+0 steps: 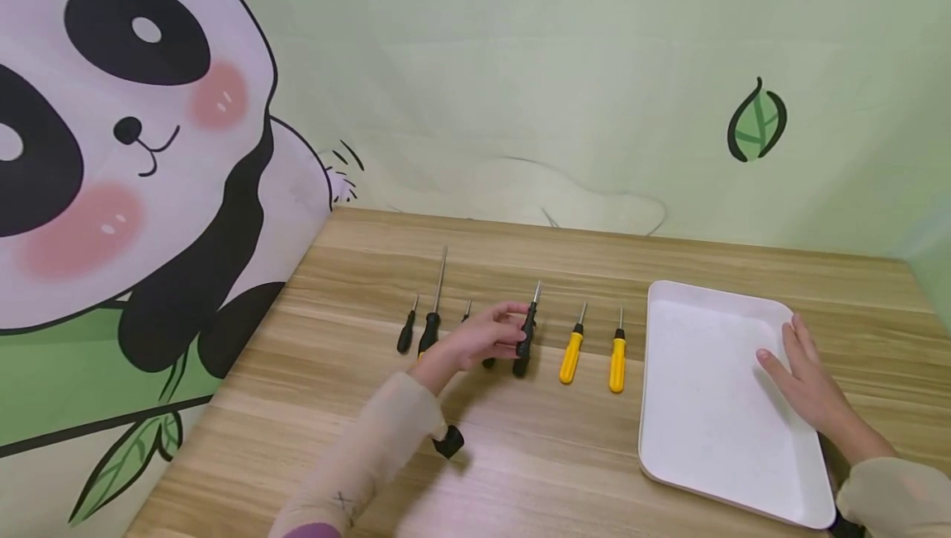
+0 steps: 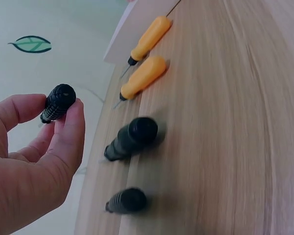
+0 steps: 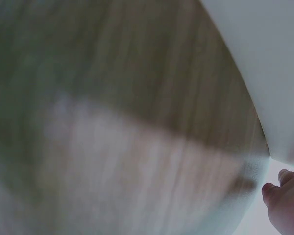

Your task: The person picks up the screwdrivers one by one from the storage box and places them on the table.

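Observation:
My left hand [image 1: 486, 338] pinches a black-handled screwdriver [image 1: 529, 325] between thumb and fingers, its metal tip pointing away. In the left wrist view the ribbed black handle is seen end-on, raised above the table. Below it another black screwdriver [image 1: 521, 367] lies on the wood. A further black screwdriver [image 2: 127, 200] is partly covered by the left hand in the head view. Two yellow screwdrivers [image 1: 571, 356] lie to the right. My right hand [image 1: 813, 385] rests at the right rim of the white tray [image 1: 713, 389], fingers extended and thumb over its inside.
At the left lie a small black screwdriver [image 1: 406, 333] and a long-shafted one [image 1: 432, 327], its handle partly behind the left wrist. The wooden table [image 1: 535, 464] meets a panda-printed backdrop [image 1: 446, 92] at the back and left.

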The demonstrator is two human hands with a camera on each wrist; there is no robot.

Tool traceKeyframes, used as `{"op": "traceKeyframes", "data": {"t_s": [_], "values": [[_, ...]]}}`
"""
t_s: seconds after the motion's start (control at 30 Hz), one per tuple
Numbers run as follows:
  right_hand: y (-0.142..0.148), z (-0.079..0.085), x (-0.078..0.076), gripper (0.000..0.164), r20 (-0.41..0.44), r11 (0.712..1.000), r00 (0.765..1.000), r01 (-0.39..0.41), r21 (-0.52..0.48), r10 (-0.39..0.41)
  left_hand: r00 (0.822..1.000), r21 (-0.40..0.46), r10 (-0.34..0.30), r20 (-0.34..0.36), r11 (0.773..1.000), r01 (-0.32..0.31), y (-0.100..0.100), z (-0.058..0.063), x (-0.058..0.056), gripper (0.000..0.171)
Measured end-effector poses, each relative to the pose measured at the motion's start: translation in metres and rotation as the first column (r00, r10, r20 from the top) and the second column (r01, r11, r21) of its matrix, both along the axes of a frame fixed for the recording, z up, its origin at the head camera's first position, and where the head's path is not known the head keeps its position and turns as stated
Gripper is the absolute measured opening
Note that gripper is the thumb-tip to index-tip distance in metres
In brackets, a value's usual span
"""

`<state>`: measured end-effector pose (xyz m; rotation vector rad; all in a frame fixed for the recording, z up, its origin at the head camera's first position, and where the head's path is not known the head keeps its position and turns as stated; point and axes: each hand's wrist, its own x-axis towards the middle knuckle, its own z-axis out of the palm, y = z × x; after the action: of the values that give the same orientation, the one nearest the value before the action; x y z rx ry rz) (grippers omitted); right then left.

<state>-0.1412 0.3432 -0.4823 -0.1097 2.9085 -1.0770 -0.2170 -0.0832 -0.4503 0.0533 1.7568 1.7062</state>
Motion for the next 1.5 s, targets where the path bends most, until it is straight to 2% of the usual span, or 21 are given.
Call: {"op": "traceKeyframes", "data": {"t_s": [0.13, 0.43, 0.7, 1.17, 1.5], "values": [[0.000, 0.001, 0.000, 0.070, 0.006, 1.000, 1.000, -0.001, 0.005, 0.001, 1.000, 0.016, 0.023, -0.010, 1.000, -0.023, -0.008, 0.000, -0.001, 0.048], [-0.001, 0.002, 0.000, 0.070, 0.005, 1.000, 1.000, -0.004, -0.001, 0.004, 0.998, -0.032, 0.063, -0.029, 0.997, -0.064, -0.026, 0.004, -0.004, 0.049], [0.001, 0.001, 0.000, 0.070, -0.001, 1.000, 1.000, -0.006, -0.003, 0.006, 0.995, -0.025, 0.089, -0.034, 0.996, -0.090, -0.041, 0.010, -0.003, 0.048], [-0.001, 0.002, 0.001, 0.070, -0.004, 1.000, 1.000, -0.005, -0.013, 0.005, 0.990, -0.054, 0.135, -0.038, 0.989, -0.137, -0.073, 0.003, -0.015, 0.049], [0.001, 0.000, 0.001, 0.070, 0.009, 1.000, 1.000, -0.009, -0.012, 0.009, 0.974, -0.086, 0.220, -0.057, 0.971, -0.224, -0.095, -0.006, -0.020, 0.047]]}}
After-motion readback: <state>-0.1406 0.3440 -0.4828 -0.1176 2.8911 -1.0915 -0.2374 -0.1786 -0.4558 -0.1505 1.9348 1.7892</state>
